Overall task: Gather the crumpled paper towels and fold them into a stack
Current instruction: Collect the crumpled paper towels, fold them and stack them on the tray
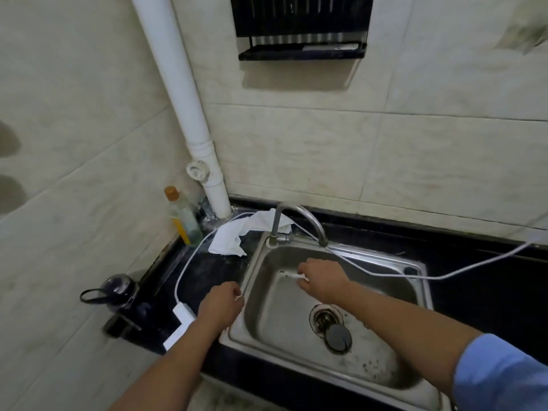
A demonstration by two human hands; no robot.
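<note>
A crumpled paper towel [234,235] lies on the black counter [207,268] behind the sink's [278,327] left corner, partly tucked behind the base of the faucet [299,215]. Inside the basin, the person's right hand [321,278] reaches toward the back wall, fingers curled around a small white scrap [302,277]. The left hand [221,304] hovers at the sink's left rim with fingers curled in; a sliver of white shows at the fingertips, though whether it holds anything cannot be told. A round plug [338,336] sits beside the drain [324,317]. A white cable [189,262] loops across the counter to a white charger [184,314]. A bottle [182,221] stands in the corner by the white pipe [184,114].
</note>
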